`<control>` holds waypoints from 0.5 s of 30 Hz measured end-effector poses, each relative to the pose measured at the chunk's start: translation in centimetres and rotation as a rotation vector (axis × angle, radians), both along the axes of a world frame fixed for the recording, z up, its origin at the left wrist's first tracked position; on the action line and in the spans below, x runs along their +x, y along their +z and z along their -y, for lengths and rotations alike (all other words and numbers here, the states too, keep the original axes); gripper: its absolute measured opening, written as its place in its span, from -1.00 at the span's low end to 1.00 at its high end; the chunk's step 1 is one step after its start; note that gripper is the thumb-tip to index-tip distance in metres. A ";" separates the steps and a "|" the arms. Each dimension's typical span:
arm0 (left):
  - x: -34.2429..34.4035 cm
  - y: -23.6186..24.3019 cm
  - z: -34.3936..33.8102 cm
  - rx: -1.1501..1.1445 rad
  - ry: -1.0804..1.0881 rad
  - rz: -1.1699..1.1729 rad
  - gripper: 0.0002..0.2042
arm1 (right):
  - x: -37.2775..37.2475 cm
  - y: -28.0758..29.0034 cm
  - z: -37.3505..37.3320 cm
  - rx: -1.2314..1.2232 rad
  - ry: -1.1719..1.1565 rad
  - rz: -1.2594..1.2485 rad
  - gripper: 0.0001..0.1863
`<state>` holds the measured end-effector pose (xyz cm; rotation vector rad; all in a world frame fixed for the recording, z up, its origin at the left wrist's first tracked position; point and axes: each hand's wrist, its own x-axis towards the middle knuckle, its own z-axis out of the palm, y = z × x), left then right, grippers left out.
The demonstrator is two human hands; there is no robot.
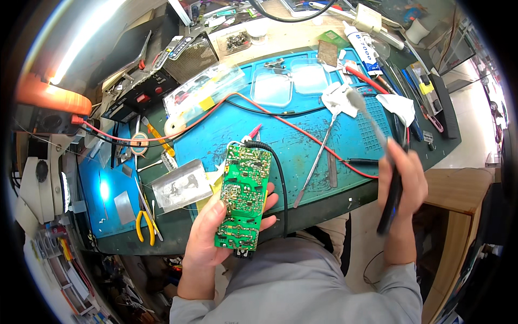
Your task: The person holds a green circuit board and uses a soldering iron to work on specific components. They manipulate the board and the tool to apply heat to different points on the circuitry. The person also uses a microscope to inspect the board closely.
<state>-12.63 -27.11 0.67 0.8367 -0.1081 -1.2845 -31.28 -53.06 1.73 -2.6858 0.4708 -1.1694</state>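
Observation:
My left hand (208, 229) grips a green circuit board (245, 189) by its sides, tilted up over the near edge of the bench, its soldered face toward me. A black cable (280, 173) leaves the board's top end and hangs down beside it. On the right, my right hand (403, 175) is closed around a black-handled brush (393, 200), raised above the bench and apart from the board. Its pale tip, blurred by motion, points away from me, near a white crumpled tissue (339, 100). Beside the board's left edge lies an open metal tray (183, 185).
A blue work mat (216, 132) covers the bench, crossed by red and black test leads (310, 141). A long metal pick (319, 154) lies mid-mat. Yellow-handled pliers (144, 227) are at left, clear plastic boxes (271, 86) at the back, and a glue tube (362, 48) at back right.

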 end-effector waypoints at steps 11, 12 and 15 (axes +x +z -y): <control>-0.1 -0.1 0.2 0.017 0.018 0.012 -0.20 | 1.0 -0.8 1.9 -0.039 -0.147 -0.039 -0.32; -0.3 -0.1 0.1 0.021 0.039 0.027 -0.20 | 0.6 -0.5 0.6 0.089 -0.068 0.024 -0.25; -1.1 0.4 0.5 0.061 0.130 0.077 -0.20 | -0.2 -1.1 -3.6 0.269 0.389 0.002 -0.35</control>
